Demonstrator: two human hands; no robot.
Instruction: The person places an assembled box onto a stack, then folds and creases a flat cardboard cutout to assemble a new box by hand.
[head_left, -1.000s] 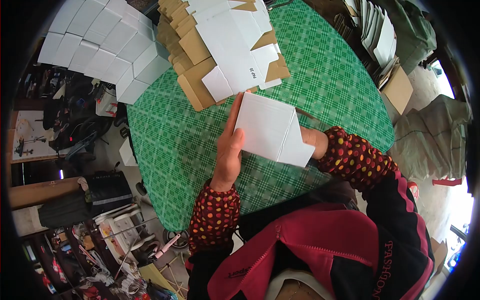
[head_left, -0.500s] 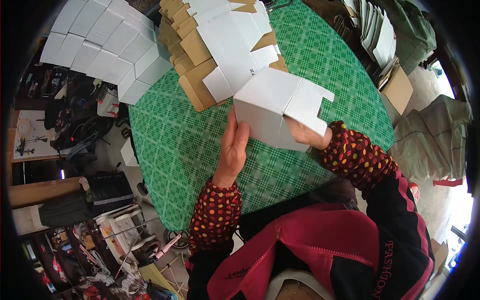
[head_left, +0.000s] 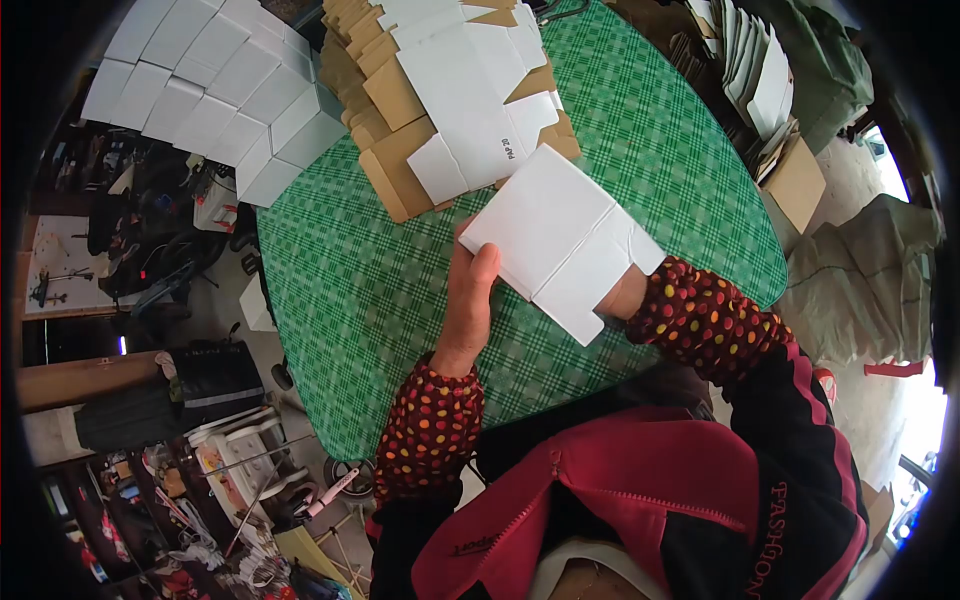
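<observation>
A white cardboard box [head_left: 555,225], partly folded with its flap end turned toward me, is held tilted above the green checked tablecloth. My left hand [head_left: 470,295] grips its left edge, thumb at the near side and fingers behind it. My right hand [head_left: 626,297] reaches in at the flap end. Only its wrist and back show there, since the white flap covers the fingers. Just beyond the box lies a stack of flat, unfolded cartons [head_left: 465,95], white on top with brown undersides and a printed mark reading "PAP 20".
Folded white boxes [head_left: 215,85] are piled at the table's far left. The green tablecloth [head_left: 690,190] covers the table. More flat cartons [head_left: 755,75] and a brown box [head_left: 795,180] stand at the right. Shelves with clutter [head_left: 150,500] line the left side.
The box has turned so its broad face and flap now face up toward me. The right hand went further under the flap, and the printed mark on the stack is now uncovered.
</observation>
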